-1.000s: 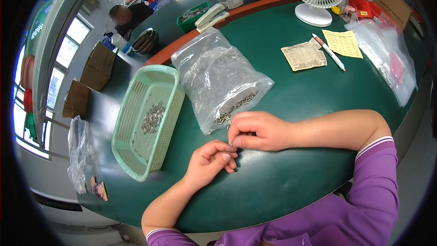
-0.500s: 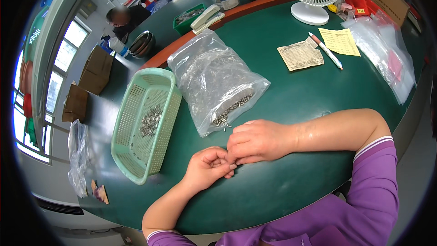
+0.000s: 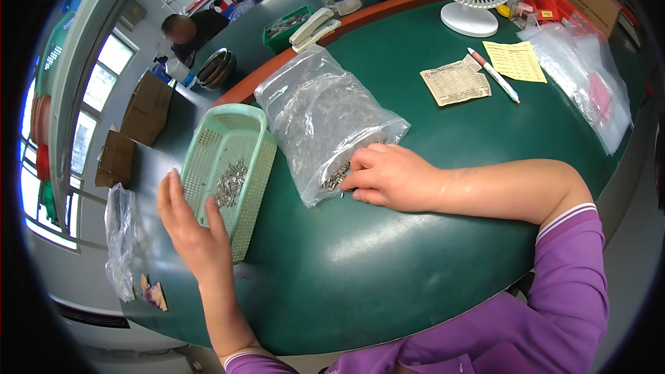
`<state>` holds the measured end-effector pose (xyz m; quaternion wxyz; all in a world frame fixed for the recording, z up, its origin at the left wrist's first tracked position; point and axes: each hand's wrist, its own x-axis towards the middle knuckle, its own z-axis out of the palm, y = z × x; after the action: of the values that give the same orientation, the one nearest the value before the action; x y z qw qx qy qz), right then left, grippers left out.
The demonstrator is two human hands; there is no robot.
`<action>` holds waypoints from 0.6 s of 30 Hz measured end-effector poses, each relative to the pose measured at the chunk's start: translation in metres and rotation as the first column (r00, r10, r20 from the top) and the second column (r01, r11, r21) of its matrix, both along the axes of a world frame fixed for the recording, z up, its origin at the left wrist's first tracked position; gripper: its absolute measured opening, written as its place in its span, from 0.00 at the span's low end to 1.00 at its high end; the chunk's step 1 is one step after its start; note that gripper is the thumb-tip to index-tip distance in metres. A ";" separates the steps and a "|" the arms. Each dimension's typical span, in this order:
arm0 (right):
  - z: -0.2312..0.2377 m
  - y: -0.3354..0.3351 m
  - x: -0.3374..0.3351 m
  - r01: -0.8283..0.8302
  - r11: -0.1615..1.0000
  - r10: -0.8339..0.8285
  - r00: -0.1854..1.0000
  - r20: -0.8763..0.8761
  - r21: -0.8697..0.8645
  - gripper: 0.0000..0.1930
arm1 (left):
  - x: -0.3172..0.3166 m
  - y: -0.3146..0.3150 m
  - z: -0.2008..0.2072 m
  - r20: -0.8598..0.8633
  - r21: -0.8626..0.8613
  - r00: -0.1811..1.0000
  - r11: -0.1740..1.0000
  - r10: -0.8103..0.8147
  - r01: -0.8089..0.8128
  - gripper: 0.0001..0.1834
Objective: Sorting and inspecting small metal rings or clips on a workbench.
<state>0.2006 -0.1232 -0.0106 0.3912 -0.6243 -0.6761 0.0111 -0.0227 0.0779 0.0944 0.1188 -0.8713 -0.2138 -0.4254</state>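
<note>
On the left, a light green perforated plastic basket (image 3: 258, 187) has a heap of small silvery metal pieces (image 3: 231, 181) on its bottom. My left hand (image 3: 194, 235) is over the basket's near left end, open, fingers stretched and thumb apart, with nothing seen in it. Beside the basket lies a clear plastic bag (image 3: 315, 100), its mouth toward me and small metal cylinders (image 3: 336, 178) showing there. My right hand (image 3: 395, 179) is at that mouth, fingers curled down and closed on the cylinders; the hand partly hides the fingertips and the pieces there.
A white fan (image 3: 470, 21) stands at the back right, near a pen (image 3: 493, 75), two paper slips and flat clear bags (image 3: 578, 86). A stapler (image 3: 316, 29) rests on the red-brown ledge. Cardboard boxes (image 3: 147, 109) stand left. Another person (image 3: 201, 31) sits beyond.
My hands were together in front of the bag. They have parted: the left moved left and opened over the basket, the right moved up to the metal cylinders at the bag's mouth.
</note>
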 end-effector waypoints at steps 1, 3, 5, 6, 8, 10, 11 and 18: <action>0.000 -0.004 0.003 0.022 1.000 -0.022 1.000 0.005 -0.002 0.10 | 0.005 -0.005 -0.005 0.005 -0.002 1.000 1.000 -0.022 0.022 0.24; 0.002 -0.003 0.001 0.035 0.998 -0.033 0.999 0.035 -0.046 0.10 | 0.004 -0.031 -0.014 -0.163 -0.004 0.940 0.953 -0.300 0.303 0.24; 0.000 -0.001 -0.001 0.051 0.998 -0.050 0.998 0.032 -0.029 0.09 | 0.003 -0.057 -0.027 -0.321 -0.257 0.768 0.832 -0.554 0.492 0.24; 0.000 -0.002 0.000 0.069 0.998 -0.068 0.997 0.025 -0.016 0.08 | 0.006 -0.067 -0.037 -0.367 -0.307 0.705 0.794 -0.607 0.524 0.25; -0.001 0.001 -0.002 0.069 0.997 -0.069 0.997 0.021 -0.019 0.08 | 0.015 -0.077 -0.058 -0.417 -0.406 0.613 0.741 -0.671 0.535 0.27; -0.002 0.001 -0.002 0.077 0.997 -0.076 0.997 0.016 -0.020 0.08 | 0.023 -0.075 -0.073 -0.405 -0.491 0.574 0.699 -0.712 0.520 0.29; -0.002 0.000 -0.001 0.071 0.997 -0.071 0.997 0.009 -0.021 0.08 | 0.025 -0.074 -0.075 -0.406 -0.487 0.567 0.694 -0.717 0.530 0.29; -0.002 0.000 0.003 0.030 0.998 -0.031 0.999 -0.031 -0.050 0.07 | 0.027 -0.071 -0.075 -0.424 -0.501 0.604 0.731 -0.674 0.464 0.30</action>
<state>0.2032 -0.1231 -0.0130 0.3863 -0.6438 -0.6597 0.0317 0.0043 0.0069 0.0198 -0.1183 -0.9852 0.0571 -0.1098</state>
